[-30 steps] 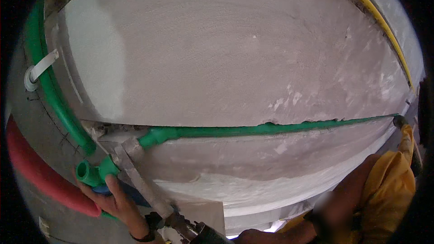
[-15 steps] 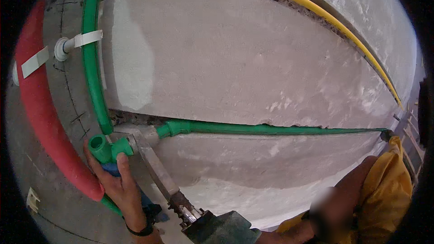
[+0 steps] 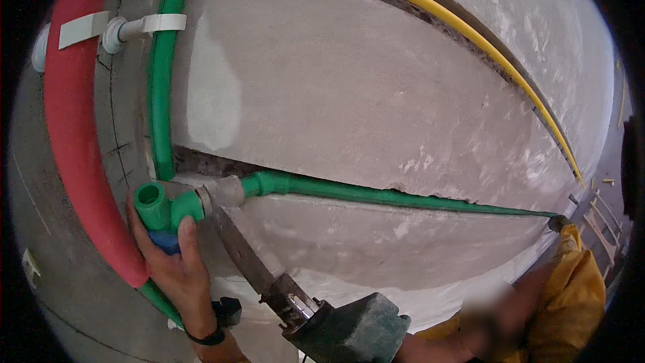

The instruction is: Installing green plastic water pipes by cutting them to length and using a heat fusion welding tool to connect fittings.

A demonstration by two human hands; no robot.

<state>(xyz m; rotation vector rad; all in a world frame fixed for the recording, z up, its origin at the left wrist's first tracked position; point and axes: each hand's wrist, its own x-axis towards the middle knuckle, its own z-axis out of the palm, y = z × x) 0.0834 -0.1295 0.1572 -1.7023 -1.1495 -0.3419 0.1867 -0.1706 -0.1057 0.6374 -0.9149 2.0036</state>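
Note:
My left hand [image 3: 176, 269], with a black band at the wrist, is wrapped round a green plastic pipe fitting [image 3: 153, 208]. One mouth of the fitting opens upward; its side branch meets the metal heating end of a pipe welding tool [image 3: 349, 329]. Under the fitting a blue part [image 3: 164, 242] shows in my palm. Across the tool, a green pipe elbow [image 3: 265, 183] faces the same metal end. A bare forearm reaches from the lower right to the tool's dark green housing; my right hand [image 3: 418, 351] grips there, its fingers mostly hidden.
A red sleeved pipe [image 3: 70, 107] curves down the left side. Beside it a green pipe [image 3: 161, 94] is held by a white clamp [image 3: 164, 23]. Another green pipe [image 3: 349, 195] runs right in a wall groove. A yellow pipe [image 3: 430, 3] arcs above. An orange-yellow sleeve [image 3: 571, 296] fills the lower right.
The view has shifted, so the red pipe and upright green pipe appear farther right. The tool's housing sits higher and farther right in view. My left hand keeps hold of the fitting.

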